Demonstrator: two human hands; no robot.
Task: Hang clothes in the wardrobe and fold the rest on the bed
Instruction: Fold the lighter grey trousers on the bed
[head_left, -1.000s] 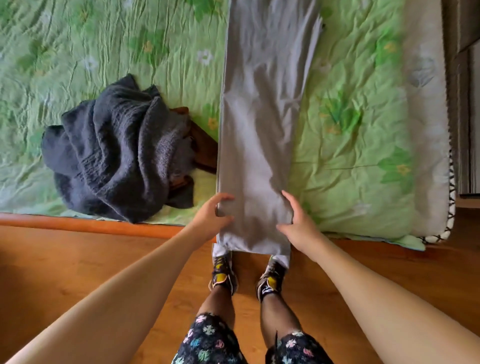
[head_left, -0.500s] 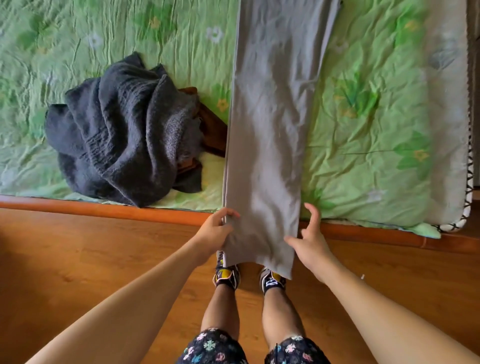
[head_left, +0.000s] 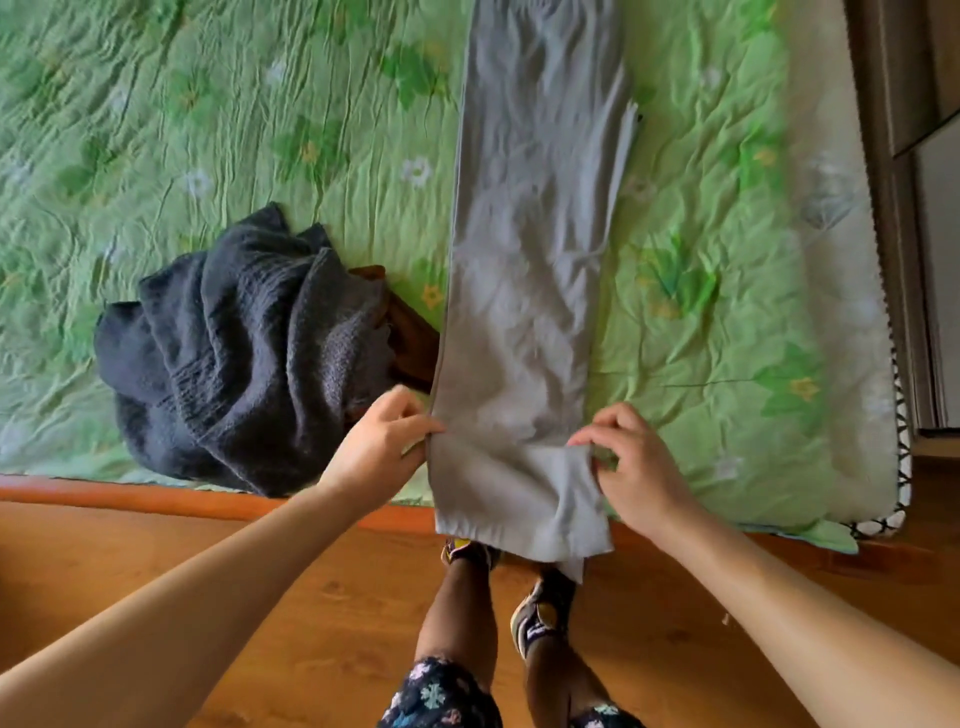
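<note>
Head view:
Left hand grip: the left hand (head_left: 379, 447) is closed in a pinch, with thumb and fingertips meeting on the left edge of the trousers (head_left: 524, 260), just above the hem.
Right hand grip: the right hand (head_left: 636, 467) has curled fingers that pinch the right edge of the same leg end, where a flap of cloth is turned over.
Trousers: grey, lying flat and lengthwise on the bed cover (head_left: 208, 130). The hem end hangs past the bed rail (head_left: 130, 493) over the floor (head_left: 260, 597).
Sweater: a dark knit sweater (head_left: 244, 353) lies in a crumpled heap on the cover, left of the trousers and near the left hand. Neither hand touches it.
Brown item: something brown (head_left: 410, 338) shows between the sweater and the trousers, mostly covered, so what it is cannot be told.
Cover: green with a flower print, wrinkled.
Writing: the shoes (head_left: 540, 608) show yellow and white marks, too blurred to read.
Person: flower-print shorts (head_left: 441, 691), standing at the rail.
Right edge: pale furniture (head_left: 924, 208) beside the bed.
</note>
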